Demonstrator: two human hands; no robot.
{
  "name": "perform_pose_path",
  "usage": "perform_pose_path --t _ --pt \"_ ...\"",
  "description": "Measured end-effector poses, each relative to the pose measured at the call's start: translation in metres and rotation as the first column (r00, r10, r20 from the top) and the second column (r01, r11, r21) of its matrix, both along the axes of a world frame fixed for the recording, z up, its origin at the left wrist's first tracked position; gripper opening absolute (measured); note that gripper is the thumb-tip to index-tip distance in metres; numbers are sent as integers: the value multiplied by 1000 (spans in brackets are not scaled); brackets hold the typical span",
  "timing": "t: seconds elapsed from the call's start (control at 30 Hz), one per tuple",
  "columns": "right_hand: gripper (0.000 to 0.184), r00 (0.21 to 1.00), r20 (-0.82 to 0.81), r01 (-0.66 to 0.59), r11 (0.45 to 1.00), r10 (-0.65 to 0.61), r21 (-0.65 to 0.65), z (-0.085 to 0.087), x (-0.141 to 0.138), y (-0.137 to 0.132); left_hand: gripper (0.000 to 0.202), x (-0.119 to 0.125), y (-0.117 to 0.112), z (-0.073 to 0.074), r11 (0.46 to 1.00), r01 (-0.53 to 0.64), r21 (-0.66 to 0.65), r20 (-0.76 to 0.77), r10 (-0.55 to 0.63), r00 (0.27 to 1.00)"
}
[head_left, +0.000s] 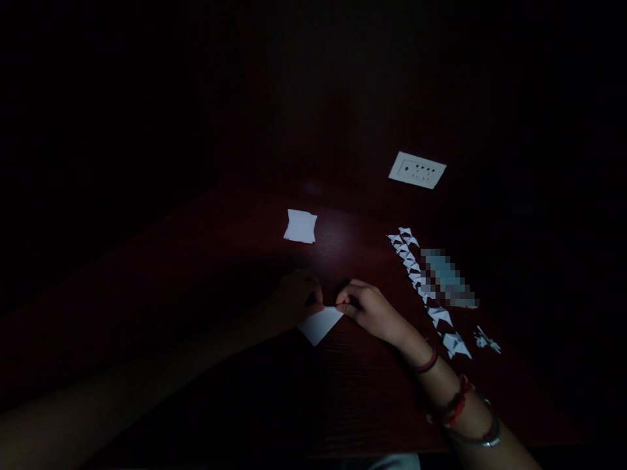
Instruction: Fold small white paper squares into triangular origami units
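Observation:
A sheet of white paper (319, 325), folded to a triangle with its point towards me, is held at its far edge by both hands. My left hand (298, 299), dim in shadow, pinches the edge near its left end. Thumb and fingers of my right hand (366, 308) pinch the same edge near the right end. Beyond my hands lies a stack of white square papers (300, 226). Right of my right hand runs a row of small folded paper pieces (410, 261), with two larger folded pieces (454, 344) at its near end.
The dark red table (362, 398) is dimly lit. A blurred-out flat object (448, 277) lies right of the row, and small white scraps (486, 341) lie nearer me. A white socket plate (418, 170) is behind the table. Bracelets (460, 401) circle my right forearm.

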State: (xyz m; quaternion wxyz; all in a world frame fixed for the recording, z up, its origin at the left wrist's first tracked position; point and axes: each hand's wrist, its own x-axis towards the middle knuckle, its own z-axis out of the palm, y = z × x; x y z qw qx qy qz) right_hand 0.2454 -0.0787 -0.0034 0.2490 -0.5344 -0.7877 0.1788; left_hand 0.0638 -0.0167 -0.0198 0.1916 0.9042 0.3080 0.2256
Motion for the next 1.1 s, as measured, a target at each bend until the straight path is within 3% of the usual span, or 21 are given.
perform_pose_path --t 0.33,0.53,0.67,0.77,0.87,0.97,1.1 --pt "19 996 75 -34 999 37 -38 -5 -3 -1 6 0 -8 4 999 -37 -24 -51 36 998" --pt "14 976 216 0 991 -30 134 3 -9 -10 8 0 -9 5 998 -62 -19 -1 62 998" --pt "9 973 208 38 962 -97 269 14 -12 -13 8 -2 -8 15 982 -68 176 90 53 995" --pt "10 978 174 47 937 -113 347 21 -15 -14 10 -4 -12 25 919 -59 391 135 7 991" --pt "10 979 163 47 913 -123 406 24 -17 -15 14 -6 -19 34 854 -49 519 156 -38 987" --pt "10 975 186 29 903 -119 429 26 -20 -18 15 -7 -24 38 813 -40 580 155 -62 986" --pt "8 961 246 6 905 -122 425 28 -20 -18 14 -8 -22 38 837 -16 548 148 -79 986"
